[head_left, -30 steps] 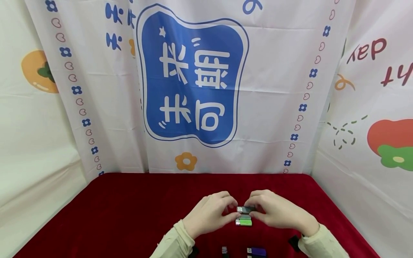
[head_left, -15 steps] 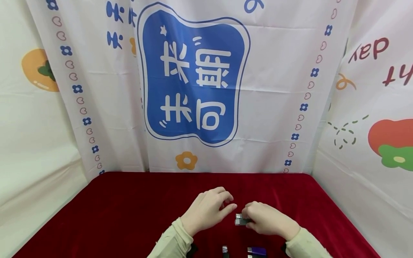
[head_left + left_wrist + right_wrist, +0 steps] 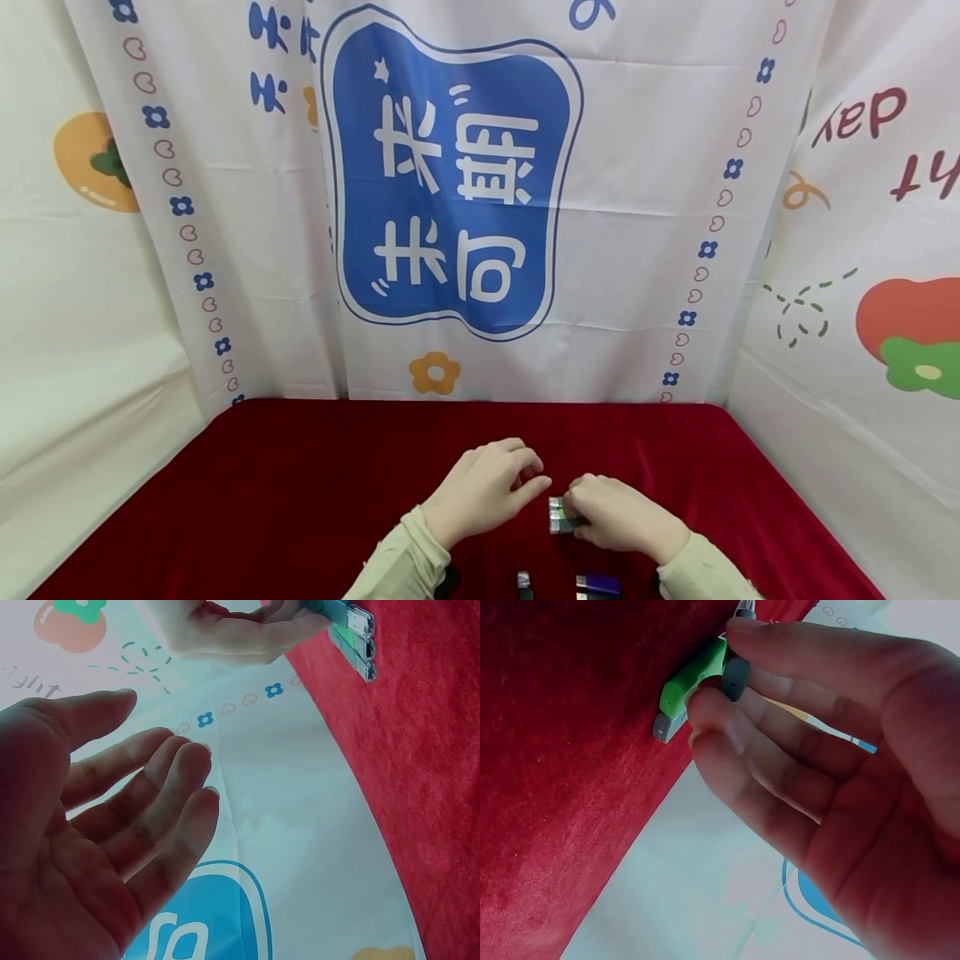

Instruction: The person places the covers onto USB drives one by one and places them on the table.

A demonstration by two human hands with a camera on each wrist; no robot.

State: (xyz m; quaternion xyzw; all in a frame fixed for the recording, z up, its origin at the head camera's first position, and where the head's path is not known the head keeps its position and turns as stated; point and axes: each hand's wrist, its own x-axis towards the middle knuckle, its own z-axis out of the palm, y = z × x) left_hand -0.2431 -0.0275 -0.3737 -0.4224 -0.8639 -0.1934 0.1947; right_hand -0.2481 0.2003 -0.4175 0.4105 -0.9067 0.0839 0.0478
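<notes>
My right hand [image 3: 618,512] pinches a dark grey USB flash drive [image 3: 736,676] between thumb and fingers. Right alongside it lies a green flash drive [image 3: 697,675], with a grey one [image 3: 662,729] on the green one's far side. In the head view the three metal plugs line up, pointing left, and the right fingers cover much of the bodies. My left hand [image 3: 487,490] hovers just left of the row, its fingers loosely bent and holding nothing. The left wrist view shows its palm [image 3: 82,877] and, past the other hand, the plug ends of the three drives.
Nearer me on the red cloth [image 3: 315,492] lie a small dark flash drive [image 3: 524,586] and a purple one [image 3: 602,585], with another partly cut off below it. Printed white curtains [image 3: 630,275] stand behind and at both sides.
My right hand has carried the dark grey drive from the back of the row toward me, to the green drive's near side. The left hand has drawn back slightly left.
</notes>
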